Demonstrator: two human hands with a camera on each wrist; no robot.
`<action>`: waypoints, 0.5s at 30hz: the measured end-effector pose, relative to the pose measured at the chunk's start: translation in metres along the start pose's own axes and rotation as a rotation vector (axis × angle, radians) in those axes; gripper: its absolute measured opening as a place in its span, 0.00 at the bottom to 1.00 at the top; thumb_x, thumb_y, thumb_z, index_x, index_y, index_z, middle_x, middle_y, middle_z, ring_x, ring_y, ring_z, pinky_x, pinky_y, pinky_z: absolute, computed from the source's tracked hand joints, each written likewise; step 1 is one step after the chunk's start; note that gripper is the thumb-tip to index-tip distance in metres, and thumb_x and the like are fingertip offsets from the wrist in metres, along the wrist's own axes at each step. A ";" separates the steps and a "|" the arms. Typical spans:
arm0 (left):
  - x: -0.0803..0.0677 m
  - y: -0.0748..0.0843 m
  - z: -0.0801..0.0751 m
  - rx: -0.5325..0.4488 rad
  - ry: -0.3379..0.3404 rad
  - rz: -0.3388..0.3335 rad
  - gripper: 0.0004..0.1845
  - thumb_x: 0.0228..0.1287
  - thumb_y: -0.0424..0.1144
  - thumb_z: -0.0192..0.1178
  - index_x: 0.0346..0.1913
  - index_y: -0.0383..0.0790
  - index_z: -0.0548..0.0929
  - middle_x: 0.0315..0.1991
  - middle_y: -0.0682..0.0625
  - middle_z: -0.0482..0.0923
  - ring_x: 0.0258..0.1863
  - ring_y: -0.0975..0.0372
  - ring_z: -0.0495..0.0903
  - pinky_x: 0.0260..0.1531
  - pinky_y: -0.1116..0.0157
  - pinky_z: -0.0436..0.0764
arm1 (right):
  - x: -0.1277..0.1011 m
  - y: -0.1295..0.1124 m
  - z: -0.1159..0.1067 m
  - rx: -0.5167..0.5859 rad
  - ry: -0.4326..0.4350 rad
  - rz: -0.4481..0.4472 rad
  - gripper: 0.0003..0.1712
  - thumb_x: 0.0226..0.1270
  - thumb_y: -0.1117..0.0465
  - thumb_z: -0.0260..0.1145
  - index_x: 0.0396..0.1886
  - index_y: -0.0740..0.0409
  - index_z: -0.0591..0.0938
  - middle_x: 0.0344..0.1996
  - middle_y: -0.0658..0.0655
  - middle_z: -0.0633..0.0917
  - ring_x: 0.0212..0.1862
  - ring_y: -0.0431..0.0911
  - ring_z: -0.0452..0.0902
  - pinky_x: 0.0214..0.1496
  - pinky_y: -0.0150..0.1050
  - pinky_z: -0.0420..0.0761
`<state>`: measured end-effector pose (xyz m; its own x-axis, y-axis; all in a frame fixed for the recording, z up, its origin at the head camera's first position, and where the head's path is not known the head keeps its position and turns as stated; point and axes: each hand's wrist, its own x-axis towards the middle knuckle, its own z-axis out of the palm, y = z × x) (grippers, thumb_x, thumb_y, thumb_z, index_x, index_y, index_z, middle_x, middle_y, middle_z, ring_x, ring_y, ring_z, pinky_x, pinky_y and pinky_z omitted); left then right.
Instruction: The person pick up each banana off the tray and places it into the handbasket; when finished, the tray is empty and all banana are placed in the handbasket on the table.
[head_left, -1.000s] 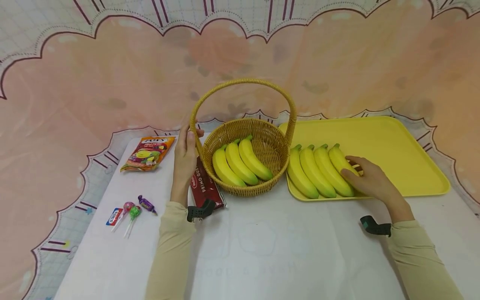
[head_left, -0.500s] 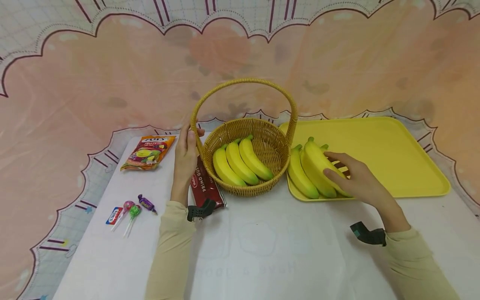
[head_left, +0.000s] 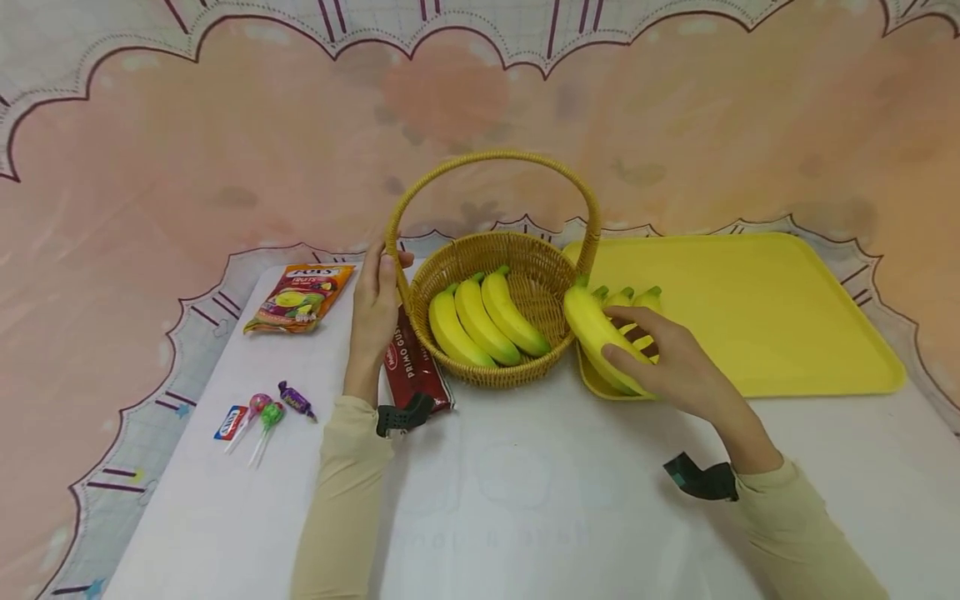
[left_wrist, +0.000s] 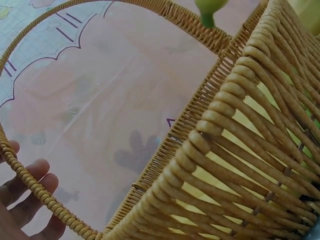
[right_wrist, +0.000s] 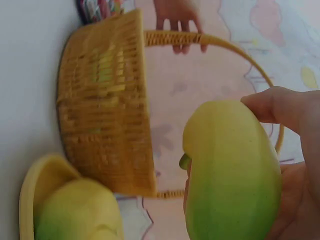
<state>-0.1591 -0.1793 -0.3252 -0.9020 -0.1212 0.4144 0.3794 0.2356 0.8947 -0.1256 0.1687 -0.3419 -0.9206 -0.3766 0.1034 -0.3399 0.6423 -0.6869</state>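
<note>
while the left hand (head_left: 375, 312) is curling its fingers round the wicker basket's handle (head_left: 392, 237) at its left base, the right hand (head_left: 667, 367) is grasping a bunch of bananas (head_left: 596, 333), lifted above the near left corner of the yellow tray (head_left: 750, 308). three bananas (head_left: 483, 321) are lying inside the wicker basket (head_left: 491, 375), just beside the lifted bunch.

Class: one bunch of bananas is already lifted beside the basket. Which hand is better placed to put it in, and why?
The right hand. It already grips the lifted bananas just beside the basket, while the left hand rests on the basket's handle, apparently steadying it.
</note>
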 end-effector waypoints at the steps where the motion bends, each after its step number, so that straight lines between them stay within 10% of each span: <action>1: 0.000 0.000 0.000 -0.001 -0.003 0.000 0.21 0.77 0.37 0.36 0.66 0.33 0.64 0.51 0.29 0.71 0.55 0.47 0.70 0.52 0.56 0.67 | 0.001 -0.002 0.002 0.007 -0.005 -0.008 0.31 0.67 0.47 0.60 0.66 0.53 0.68 0.57 0.55 0.76 0.53 0.50 0.73 0.49 0.47 0.74; 15: 0.001 -0.003 -0.003 0.003 -0.013 -0.008 0.21 0.77 0.37 0.36 0.66 0.32 0.64 0.51 0.30 0.72 0.55 0.45 0.70 0.52 0.51 0.66 | 0.064 -0.047 0.054 0.115 -0.042 -0.031 0.34 0.65 0.42 0.61 0.67 0.50 0.68 0.56 0.54 0.77 0.52 0.50 0.75 0.52 0.46 0.76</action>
<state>-0.1607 -0.1831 -0.3270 -0.9075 -0.1103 0.4052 0.3719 0.2372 0.8975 -0.1584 0.0785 -0.3422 -0.9001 -0.4247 0.0974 -0.3418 0.5496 -0.7623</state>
